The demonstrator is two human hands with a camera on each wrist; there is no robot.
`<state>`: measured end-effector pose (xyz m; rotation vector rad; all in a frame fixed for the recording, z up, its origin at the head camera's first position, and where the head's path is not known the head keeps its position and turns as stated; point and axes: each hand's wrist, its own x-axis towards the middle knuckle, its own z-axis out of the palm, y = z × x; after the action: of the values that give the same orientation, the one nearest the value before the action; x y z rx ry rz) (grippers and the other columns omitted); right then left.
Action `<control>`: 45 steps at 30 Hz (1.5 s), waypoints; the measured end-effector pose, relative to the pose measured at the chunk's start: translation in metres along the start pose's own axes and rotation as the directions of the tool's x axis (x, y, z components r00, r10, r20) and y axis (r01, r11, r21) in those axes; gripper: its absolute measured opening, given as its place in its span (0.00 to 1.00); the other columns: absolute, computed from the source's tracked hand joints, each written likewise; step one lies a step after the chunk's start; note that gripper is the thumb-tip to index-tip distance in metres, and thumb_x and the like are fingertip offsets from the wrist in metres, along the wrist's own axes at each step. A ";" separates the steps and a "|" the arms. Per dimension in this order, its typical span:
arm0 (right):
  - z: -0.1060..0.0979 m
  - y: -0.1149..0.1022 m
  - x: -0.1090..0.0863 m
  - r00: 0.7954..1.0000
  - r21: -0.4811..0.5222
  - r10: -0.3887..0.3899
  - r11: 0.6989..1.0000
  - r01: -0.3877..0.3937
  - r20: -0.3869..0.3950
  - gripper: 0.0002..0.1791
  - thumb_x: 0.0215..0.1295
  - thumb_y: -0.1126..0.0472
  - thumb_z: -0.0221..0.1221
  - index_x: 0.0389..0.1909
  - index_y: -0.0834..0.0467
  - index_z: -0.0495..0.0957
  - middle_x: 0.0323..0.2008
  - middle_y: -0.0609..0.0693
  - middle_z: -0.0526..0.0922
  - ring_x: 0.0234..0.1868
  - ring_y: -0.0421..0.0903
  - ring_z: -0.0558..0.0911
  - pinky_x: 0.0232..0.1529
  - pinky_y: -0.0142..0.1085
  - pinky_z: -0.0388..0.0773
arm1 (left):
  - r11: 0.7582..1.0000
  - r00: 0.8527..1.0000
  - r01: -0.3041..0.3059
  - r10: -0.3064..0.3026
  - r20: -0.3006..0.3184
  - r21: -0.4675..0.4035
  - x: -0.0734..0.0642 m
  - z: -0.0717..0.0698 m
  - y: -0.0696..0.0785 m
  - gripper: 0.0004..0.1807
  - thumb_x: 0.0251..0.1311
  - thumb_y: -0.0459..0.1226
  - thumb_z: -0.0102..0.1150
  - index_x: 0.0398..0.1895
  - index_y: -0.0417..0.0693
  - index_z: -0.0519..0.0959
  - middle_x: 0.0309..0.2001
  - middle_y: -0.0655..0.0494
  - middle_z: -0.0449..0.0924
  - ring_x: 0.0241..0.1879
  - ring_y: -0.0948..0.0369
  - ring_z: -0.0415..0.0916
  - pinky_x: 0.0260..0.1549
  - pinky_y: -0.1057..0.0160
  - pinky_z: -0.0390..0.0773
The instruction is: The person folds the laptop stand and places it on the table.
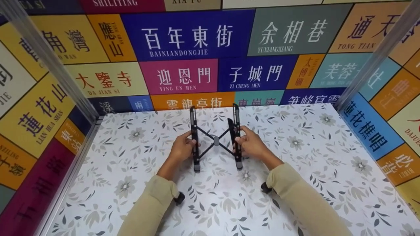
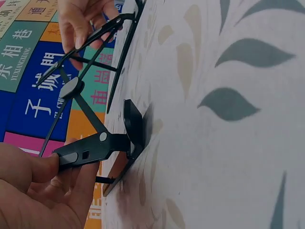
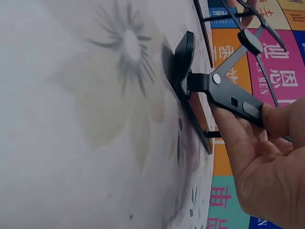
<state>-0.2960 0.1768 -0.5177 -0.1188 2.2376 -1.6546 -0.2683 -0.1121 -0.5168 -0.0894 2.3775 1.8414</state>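
Note:
A black folding laptop stand [image 1: 216,141] stands on the table, its two side rails spread apart and joined by crossed bars with a grey oval hub in the middle. My left hand [image 1: 182,147] grips the left rail midway along, thumb on the inner side. On the opposite rail, my right hand [image 1: 252,142] pinches at about the same height. The left wrist view shows my left hand [image 2: 43,195] with thumb and fingers on the upper arm, whose upturned front stop [image 2: 133,121] is at the table. In the right wrist view, my right hand [image 3: 271,176] holds the other arm [image 3: 236,98] likewise.
The table [image 1: 124,206] has a white covering with grey leaves and flowers. Walls of colourful sign panels [image 1: 183,73] rise behind it and at both sides. Clear corner strips [image 1: 49,55] run up at the back corners. Dark bands [image 1: 178,198] show at both sleeve cuffs.

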 end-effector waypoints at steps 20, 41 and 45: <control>-0.024 0.016 -0.027 0.984 -0.241 -0.145 0.963 0.117 -0.101 0.23 0.77 0.62 0.55 0.70 0.54 0.69 0.39 0.57 0.77 0.30 0.50 0.88 0.30 0.43 0.87 | 0.998 0.998 -0.057 0.057 0.026 0.008 -0.013 0.029 0.000 0.29 0.72 0.29 0.54 0.75 0.47 0.67 0.40 0.41 0.89 0.36 0.54 0.87 0.36 0.59 0.87; -0.025 0.016 -0.025 0.988 -0.204 -0.097 0.976 0.072 -0.116 0.23 0.77 0.61 0.56 0.69 0.49 0.70 0.35 0.51 0.72 0.34 0.48 0.78 0.37 0.48 0.88 | 0.990 0.993 -0.113 0.114 -0.004 0.085 -0.007 0.026 -0.002 0.22 0.70 0.31 0.58 0.67 0.48 0.76 0.29 0.49 0.81 0.23 0.59 0.76 0.22 0.64 0.78; -0.027 0.017 -0.026 0.984 -0.214 -0.104 0.974 0.071 -0.143 0.23 0.76 0.61 0.57 0.69 0.50 0.71 0.34 0.51 0.72 0.34 0.47 0.76 0.34 0.45 0.87 | 0.993 0.994 -0.104 0.103 0.022 0.053 -0.008 0.028 -0.003 0.22 0.71 0.31 0.58 0.67 0.49 0.75 0.29 0.50 0.80 0.22 0.60 0.75 0.21 0.64 0.79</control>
<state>-0.2781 0.2137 -0.5213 -0.1495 2.5538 -1.5137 -0.2584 -0.0862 -0.5258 0.0584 2.4610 1.8101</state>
